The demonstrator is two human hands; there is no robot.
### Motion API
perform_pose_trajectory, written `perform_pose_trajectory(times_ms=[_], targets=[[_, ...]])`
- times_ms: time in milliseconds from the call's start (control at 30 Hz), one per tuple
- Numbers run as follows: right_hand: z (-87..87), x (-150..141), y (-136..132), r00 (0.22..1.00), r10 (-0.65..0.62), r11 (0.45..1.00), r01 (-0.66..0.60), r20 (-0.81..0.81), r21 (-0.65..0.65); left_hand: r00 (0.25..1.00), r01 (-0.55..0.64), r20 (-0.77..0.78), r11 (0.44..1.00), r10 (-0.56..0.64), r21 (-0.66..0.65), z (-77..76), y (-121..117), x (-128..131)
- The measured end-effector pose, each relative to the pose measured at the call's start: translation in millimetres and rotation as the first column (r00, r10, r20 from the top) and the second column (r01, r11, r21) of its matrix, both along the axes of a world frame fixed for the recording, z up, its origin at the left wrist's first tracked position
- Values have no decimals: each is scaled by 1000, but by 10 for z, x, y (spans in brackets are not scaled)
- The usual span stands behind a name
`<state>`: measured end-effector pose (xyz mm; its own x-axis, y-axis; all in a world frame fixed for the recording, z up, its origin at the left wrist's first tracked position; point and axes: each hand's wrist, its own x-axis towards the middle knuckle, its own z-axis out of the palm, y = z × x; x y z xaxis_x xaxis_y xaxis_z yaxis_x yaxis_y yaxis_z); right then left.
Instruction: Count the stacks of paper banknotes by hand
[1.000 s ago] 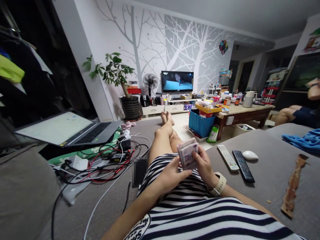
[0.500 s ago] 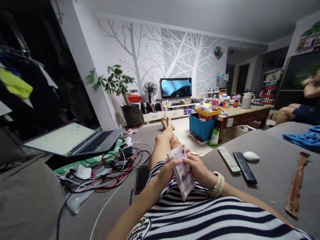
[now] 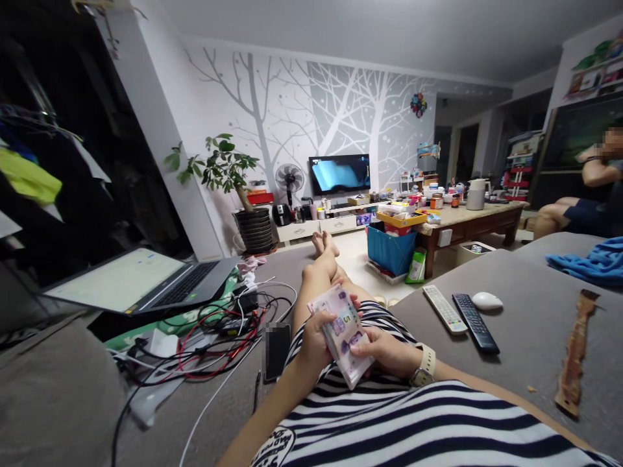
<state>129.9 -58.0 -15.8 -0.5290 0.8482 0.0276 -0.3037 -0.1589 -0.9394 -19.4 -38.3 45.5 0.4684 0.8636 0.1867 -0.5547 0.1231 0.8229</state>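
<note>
Both hands hold a thick stack of banknotes point(image 3: 341, 334) over my lap, above a striped dress. My left hand point(image 3: 314, 340) grips the stack's left edge with the thumb on top. My right hand point(image 3: 384, 350), with a pale watch on its wrist, closes on the stack's lower right edge, fingers curled under it. The top note shows a "5". My bare legs stretch out ahead on the grey sofa point(image 3: 525, 331).
An open laptop point(image 3: 141, 282) and a tangle of cables point(image 3: 214, 324) lie at the left, a dark phone point(image 3: 277, 350) beside my hip. Two remotes point(image 3: 460, 311), a white mouse point(image 3: 487, 300) and a wooden strip point(image 3: 577, 353) lie at the right. Another person sits at the far right.
The stack has tilted from upright to lying lower and flatter over my lap. My right hand dropped from its top to its lower edge. The view has shifted slightly.
</note>
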Motion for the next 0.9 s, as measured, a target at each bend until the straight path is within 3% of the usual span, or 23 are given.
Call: perform_pose_trajectory(times_ms=[133, 267, 467, 700, 900], targets=[[-12, -29, -17, 993, -59, 998, 63, -104, 30, 999, 1, -50, 999, -3, -33, -40, -25, -7], [-58, -44, -4, 979, -115, 993, 118, -168, 6, 990, 81, -104, 992, -91, -93, -119, -57, 8], [-154, 9, 66, 996, -78, 996, 80, -49, 38, 996, 46, -66, 993, -53, -112, -147, -80, 59], [-119, 108, 40, 993, 23, 985, -43, 120, 168, 1000, 29, -2, 982, -30, -187, -140, -72, 75], [-79, 143, 22, 995, 41, 989, -53, 88, 138, 998, -5, 58, 981, 17, -191, -159, -32, 74]])
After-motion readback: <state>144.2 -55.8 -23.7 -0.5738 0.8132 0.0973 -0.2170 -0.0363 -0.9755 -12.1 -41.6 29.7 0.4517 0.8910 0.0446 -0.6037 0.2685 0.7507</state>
